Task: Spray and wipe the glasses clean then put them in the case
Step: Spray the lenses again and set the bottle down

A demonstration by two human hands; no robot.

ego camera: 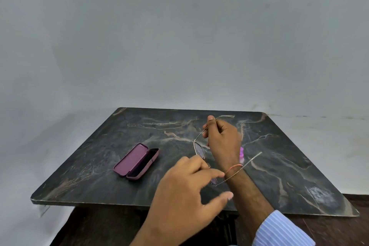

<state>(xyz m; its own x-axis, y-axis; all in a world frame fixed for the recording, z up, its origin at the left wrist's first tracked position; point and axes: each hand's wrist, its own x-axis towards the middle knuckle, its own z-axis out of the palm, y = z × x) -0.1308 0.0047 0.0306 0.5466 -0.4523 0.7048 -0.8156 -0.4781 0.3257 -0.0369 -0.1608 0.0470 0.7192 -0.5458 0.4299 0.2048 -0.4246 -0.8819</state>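
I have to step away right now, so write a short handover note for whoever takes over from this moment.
Right hand pinches one temple of the glasses, held above the table with both arms unfolded.
Left hand is open, fingers reaching at the lower lens.
Case lies open on the table to the left, nothing visible in it.
A pink object, possibly the spray bottle, sits mostly hidden behind the right wrist.
No cloth in view; whether the lenses are clean cannot be told.
Left: finish cleaning, fold, place in case.

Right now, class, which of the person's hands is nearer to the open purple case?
Left. The left hand hangs just right of the case; the right hand grips the glasses farther right.
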